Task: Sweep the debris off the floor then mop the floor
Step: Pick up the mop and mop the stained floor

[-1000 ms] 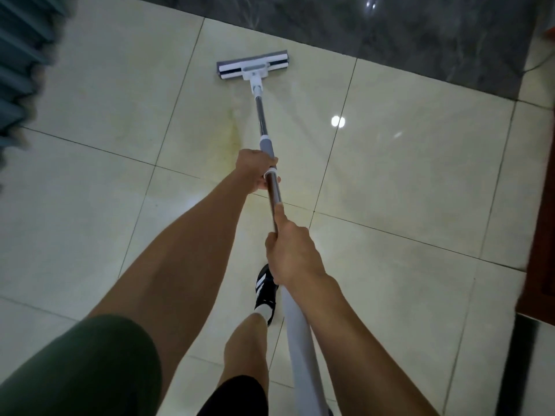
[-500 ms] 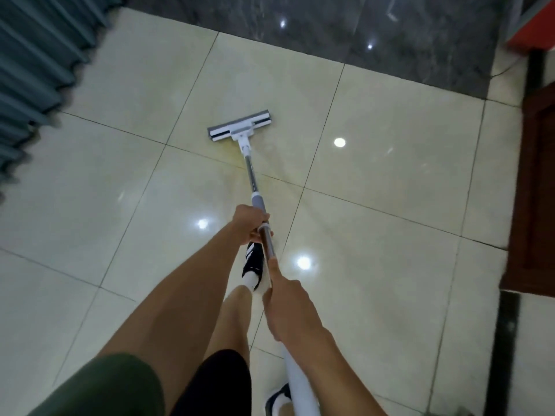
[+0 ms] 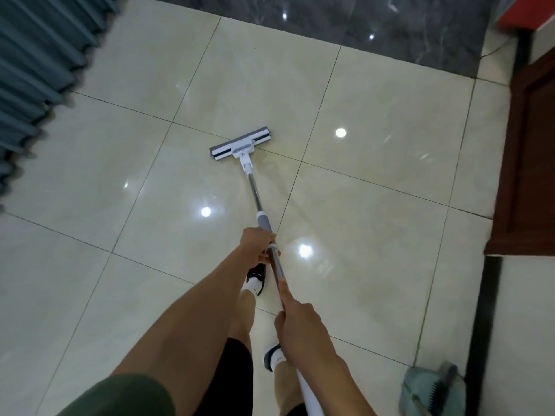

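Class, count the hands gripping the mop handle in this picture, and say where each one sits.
2. The left hand grips the handle further down, just below the grey sleeve; the right hand grips it higher up, nearer the body.

Blue-grey pleated curtain (image 3: 36, 73) hangs at far left. Dark marble strip (image 3: 345, 22) runs along the top edge. Brown wooden door (image 3: 528, 163) at right, red object (image 3: 528, 10) blurred in the corner above it.

Glossy cream tiled floor (image 3: 375, 205) bears mop head (image 3: 240, 145), dustpan (image 3: 432, 388).
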Demonstrator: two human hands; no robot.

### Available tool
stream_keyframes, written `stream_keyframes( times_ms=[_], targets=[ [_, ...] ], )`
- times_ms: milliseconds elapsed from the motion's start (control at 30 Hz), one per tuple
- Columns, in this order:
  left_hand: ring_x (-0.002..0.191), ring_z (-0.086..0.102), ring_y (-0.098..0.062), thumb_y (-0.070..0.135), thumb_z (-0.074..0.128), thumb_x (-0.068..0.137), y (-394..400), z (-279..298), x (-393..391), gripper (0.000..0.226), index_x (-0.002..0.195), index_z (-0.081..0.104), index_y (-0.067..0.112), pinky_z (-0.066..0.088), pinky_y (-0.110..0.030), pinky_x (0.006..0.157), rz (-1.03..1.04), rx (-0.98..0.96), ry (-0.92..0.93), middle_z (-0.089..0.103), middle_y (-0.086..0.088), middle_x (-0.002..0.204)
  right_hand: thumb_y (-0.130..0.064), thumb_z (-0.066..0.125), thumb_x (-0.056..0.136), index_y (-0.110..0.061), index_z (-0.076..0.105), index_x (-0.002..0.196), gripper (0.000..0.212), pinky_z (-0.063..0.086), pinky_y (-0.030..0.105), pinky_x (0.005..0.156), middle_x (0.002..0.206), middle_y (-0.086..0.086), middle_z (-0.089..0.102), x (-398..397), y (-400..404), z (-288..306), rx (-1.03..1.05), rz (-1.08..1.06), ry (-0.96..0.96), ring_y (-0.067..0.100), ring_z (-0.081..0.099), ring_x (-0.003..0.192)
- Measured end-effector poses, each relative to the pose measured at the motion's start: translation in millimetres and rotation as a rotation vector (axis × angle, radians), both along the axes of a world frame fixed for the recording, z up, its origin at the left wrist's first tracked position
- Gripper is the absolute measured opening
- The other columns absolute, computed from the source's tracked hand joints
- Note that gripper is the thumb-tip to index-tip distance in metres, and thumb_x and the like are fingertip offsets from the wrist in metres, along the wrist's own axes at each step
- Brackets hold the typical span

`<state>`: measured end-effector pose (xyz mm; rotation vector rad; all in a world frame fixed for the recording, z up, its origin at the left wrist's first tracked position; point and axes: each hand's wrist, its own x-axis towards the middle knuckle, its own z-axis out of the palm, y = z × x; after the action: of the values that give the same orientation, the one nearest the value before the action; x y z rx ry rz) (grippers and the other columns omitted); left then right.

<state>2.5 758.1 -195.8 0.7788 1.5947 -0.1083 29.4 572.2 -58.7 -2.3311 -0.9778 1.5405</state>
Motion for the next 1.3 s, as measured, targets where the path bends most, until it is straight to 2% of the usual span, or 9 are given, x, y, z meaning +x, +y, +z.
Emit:
stream_keyframes(
  times_ms=[367,500,633,800,900,1000,1133,1233,1300],
  targets=[
    [0.057,0.072,-0.036,0.004,0.074,0.089,109,-15,9,0.018,0.1,0.063,-0.005,0.063,-0.053,0.06,0.101,0.038,-0.055,0.069,-0.025,0.084,-0.018,0.041,0.1,-0.04,0.003,0.155,0.07,0.047,0.027,0.055,0.08,0.002,0.055,17,111,-14,-0.053,0.074,-0.059,0.015,0.055,0.064],
    [0.058,0.072,-0.036,0.002,0.075,0.088,199,-21,15,0.019,0.101,0.063,-0.005,0.063,-0.05,0.059,0.155,0.063,-0.078,0.067,-0.026,0.092,-0.018,0.045,0.099,-0.038,0.003,0.156,0.074,0.035,0.022,0.045,0.073,0.001,0.05,26,202,-25,-0.035,0.108,-0.097,0.012,0.049,0.055],
    [0.07,0.07,-0.039,-0.002,0.078,0.084,300,-29,23,0.017,0.095,0.065,-0.005,0.062,-0.055,0.063,0.238,0.039,-0.108,0.066,-0.027,0.097,-0.018,0.048,0.098,-0.037,0.005,0.155,0.073,0.039,0.025,0.049,0.073,0.001,0.049,34,303,-32,-0.037,0.135,-0.109,0.014,0.05,0.058],
    [0.07,0.067,-0.041,-0.004,0.076,0.085,434,-30,28,0.024,0.106,0.065,-0.009,0.062,-0.052,0.06,0.241,0.057,-0.132,0.065,-0.029,0.099,-0.016,0.048,0.1,-0.033,0.012,0.156,0.069,0.031,0.019,0.044,0.073,-0.001,0.046,39,439,-41,-0.026,0.13,-0.116,0.01,0.048,0.056],
    [0.065,0.065,-0.039,-0.005,0.075,0.085,507,-31,30,0.019,0.099,0.062,-0.009,0.061,-0.048,0.054,0.238,0.095,-0.141,0.063,-0.027,0.093,-0.015,0.045,0.099,-0.032,0.016,0.156,0.065,0.027,0.022,0.042,0.072,0.0,0.045,42,515,-48,-0.009,0.145,-0.135,0.011,0.045,0.053],
    [0.062,0.065,-0.035,-0.003,0.073,0.088,560,-29,37,0.017,0.097,0.058,-0.007,0.061,-0.047,0.051,0.229,0.114,-0.15,0.061,-0.024,0.088,-0.015,0.043,0.096,-0.033,0.018,0.154,0.065,0.031,0.025,0.042,0.074,0.003,0.048,52,572,-53,0.002,0.167,-0.145,0.015,0.048,0.052],
    [0.074,0.067,-0.039,-0.001,0.071,0.091,582,-28,43,0.026,0.111,0.056,-0.007,0.059,-0.043,0.046,0.204,0.105,-0.16,0.061,-0.024,0.096,-0.015,0.041,0.095,-0.038,0.014,0.153,0.068,0.047,0.027,0.048,0.08,0.006,0.053,60,592,-53,0.005,0.168,-0.146,0.021,0.057,0.049],
    [0.068,0.066,-0.037,0.002,0.07,0.092,564,-26,38,0.021,0.108,0.058,-0.004,0.06,-0.044,0.05,0.18,0.075,-0.139,0.062,-0.024,0.098,-0.017,0.041,0.096,-0.037,0.015,0.154,0.066,0.042,0.028,0.051,0.082,0.007,0.053,50,574,-51,-0.023,0.153,-0.151,0.02,0.053,0.055],
    [0.064,0.065,-0.035,0.002,0.069,0.093,549,-26,30,0.02,0.108,0.059,-0.004,0.058,-0.039,0.044,0.179,0.057,-0.137,0.062,-0.024,0.098,-0.02,0.042,0.097,-0.034,0.014,0.154,0.065,0.041,0.03,0.056,0.082,0.008,0.053,37,557,-53,-0.014,0.136,-0.139,0.023,0.053,0.062]
  ],
)
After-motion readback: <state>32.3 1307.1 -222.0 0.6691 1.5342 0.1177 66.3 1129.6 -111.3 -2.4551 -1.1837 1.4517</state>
